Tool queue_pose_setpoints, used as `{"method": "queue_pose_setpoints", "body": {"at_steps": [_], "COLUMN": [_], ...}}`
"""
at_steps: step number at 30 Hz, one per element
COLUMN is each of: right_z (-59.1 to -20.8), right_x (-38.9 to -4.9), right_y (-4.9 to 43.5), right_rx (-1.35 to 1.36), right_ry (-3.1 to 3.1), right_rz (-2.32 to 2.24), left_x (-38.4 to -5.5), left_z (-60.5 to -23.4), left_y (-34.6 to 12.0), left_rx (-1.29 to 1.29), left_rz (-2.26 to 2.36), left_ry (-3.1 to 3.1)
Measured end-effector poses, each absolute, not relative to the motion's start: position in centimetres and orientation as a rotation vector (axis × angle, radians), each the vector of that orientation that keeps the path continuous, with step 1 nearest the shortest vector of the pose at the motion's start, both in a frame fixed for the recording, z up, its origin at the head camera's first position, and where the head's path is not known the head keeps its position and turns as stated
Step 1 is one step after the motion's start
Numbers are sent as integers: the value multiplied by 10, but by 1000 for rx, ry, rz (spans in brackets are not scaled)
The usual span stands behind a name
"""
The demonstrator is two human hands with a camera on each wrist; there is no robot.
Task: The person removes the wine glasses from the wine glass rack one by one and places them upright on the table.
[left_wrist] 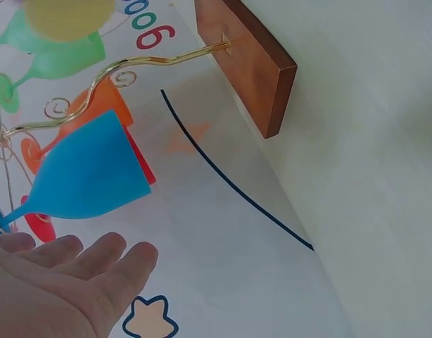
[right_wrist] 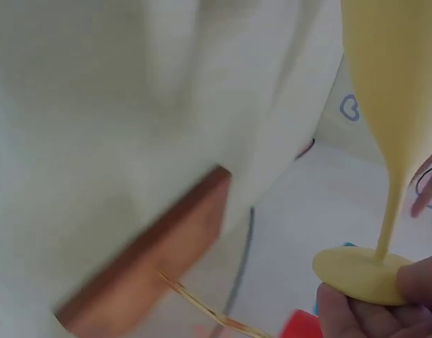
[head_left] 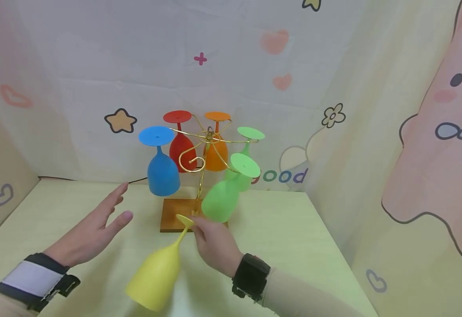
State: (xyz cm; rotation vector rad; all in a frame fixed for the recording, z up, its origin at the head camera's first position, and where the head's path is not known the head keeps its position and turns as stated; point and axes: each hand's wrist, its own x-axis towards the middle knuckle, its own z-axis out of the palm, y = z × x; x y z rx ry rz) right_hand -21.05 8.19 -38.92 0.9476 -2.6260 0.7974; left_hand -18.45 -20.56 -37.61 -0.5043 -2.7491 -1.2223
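My right hand pinches the yellow goblet by its round foot, and the goblet hangs tilted, bowl downward, in front of the rack. In the right wrist view, thumb and fingers hold the edge of the yellow foot. With fingers extended and holding nothing, my left hand is nearest the blue goblet. The gold wire rack on a wooden base carries upside-down goblets: the blue one, a red one, an orange one and two green ones, the nearer green goblet leaning.
A pale table lies under the rack. Behind it hangs a printed cloth with stars, hearts and letters; a cloth with a pink bear stands at the right. A dark line runs along the back cloth.
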Motion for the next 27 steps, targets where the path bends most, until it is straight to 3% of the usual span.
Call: {"method": "queue_pose_setpoints", "body": {"at_steps": [8,15,27], "right_z": [-432,-461,-467], "right_x": [-215,-212,-214], "right_y": [86,85,84], "right_rx": [596,201,-102], "right_ry": [-2837,-2754,-2654], "right_rz": [1318,2174,2531], "left_x": [-179,-175,-167], "left_z": [-368,-365,-365], "left_y": [-202,-192,-162], "left_rx": [-516,-611,-856], "left_rz": [-1163,-993,-582], "left_ry": [-2781,-2699,-2644]}}
